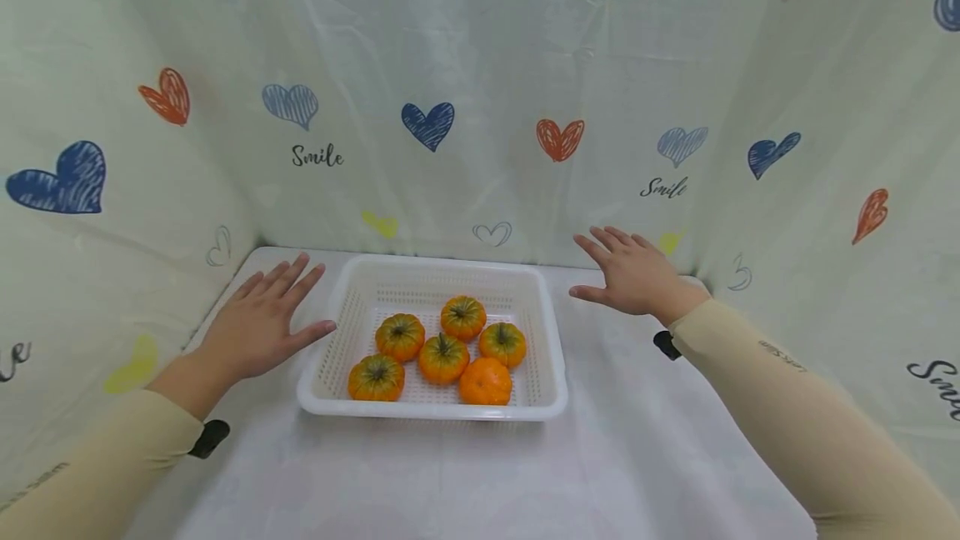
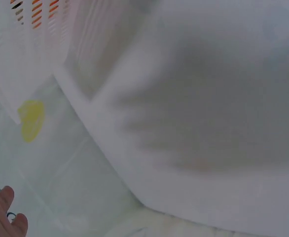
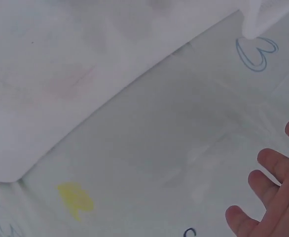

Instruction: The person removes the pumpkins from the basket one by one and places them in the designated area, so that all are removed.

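A white plastic basket (image 1: 431, 412) with slotted walls stands on the table in the head view. Several small orange pumpkins with green-streaked tops, one of them this pumpkin (image 1: 400, 337), sit inside. At the basket's front right lies a plain orange, rounder fruit (image 1: 485, 382) without a visible stem; its kind is unclear. My left hand (image 1: 258, 323) is spread over the table just left of the basket, holding nothing. To the basket's right and farther back, my right hand (image 1: 630, 273) is spread with nothing in it. Fingertips (image 3: 272, 165) show in the right wrist view.
A white cloth covers the table (image 1: 450, 482). Curtains printed with hearts and "Smile" (image 1: 495, 65) hang along the back and both sides, close behind the basket. A dark strap piece (image 1: 209, 438) shows under the left wrist.
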Motion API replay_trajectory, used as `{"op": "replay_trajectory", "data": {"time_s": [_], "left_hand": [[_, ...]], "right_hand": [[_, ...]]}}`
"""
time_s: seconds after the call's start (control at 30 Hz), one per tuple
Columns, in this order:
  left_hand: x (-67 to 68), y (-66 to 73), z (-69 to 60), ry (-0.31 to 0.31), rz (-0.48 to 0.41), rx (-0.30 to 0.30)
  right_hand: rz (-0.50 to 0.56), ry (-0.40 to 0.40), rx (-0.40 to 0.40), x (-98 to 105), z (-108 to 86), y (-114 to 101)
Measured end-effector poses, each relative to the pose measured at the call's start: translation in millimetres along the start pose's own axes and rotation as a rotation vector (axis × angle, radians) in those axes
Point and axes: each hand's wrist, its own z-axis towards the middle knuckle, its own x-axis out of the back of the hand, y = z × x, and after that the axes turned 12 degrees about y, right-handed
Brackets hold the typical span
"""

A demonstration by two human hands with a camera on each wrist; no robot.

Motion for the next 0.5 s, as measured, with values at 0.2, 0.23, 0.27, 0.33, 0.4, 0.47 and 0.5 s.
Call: {"op": "replay_trajectory", "data": {"time_s": [0.2,0.23,0.27,0.33,0.4,0.47,0.5], "left_hand": [[-4.9,9.7,0.2,-0.026,-0.016,0.01],[-5.7,10.5,0.1,-0.027,-0.022,0.011],[-6.3,11.5,0.0,-0.027,-0.03,0.012],[-7.8,13.1,-0.3,-0.025,-0.047,0.013],[-10.0,14.7,-0.7,-0.023,-0.06,0.012],[-12.4,16.4,-1.2,-0.025,-0.07,0.019],[-13.9,17.2,-1.3,-0.028,-0.074,0.023]], "right_hand": [[0.047,0.0,0.001,4.5,18.3,-22.6],[0.054,-0.002,0.005,4.4,21.1,-26.4],[0.06,-0.002,0.007,4.4,24.0,-30.1],[0.072,-0.001,0.017,4.4,29.2,-38.0],[0.087,0.005,0.03,4.4,34.2,-46.0],[0.107,0.008,0.039,5.7,38.8,-54.5],[0.118,0.007,0.043,6.4,40.9,-58.9]]}}
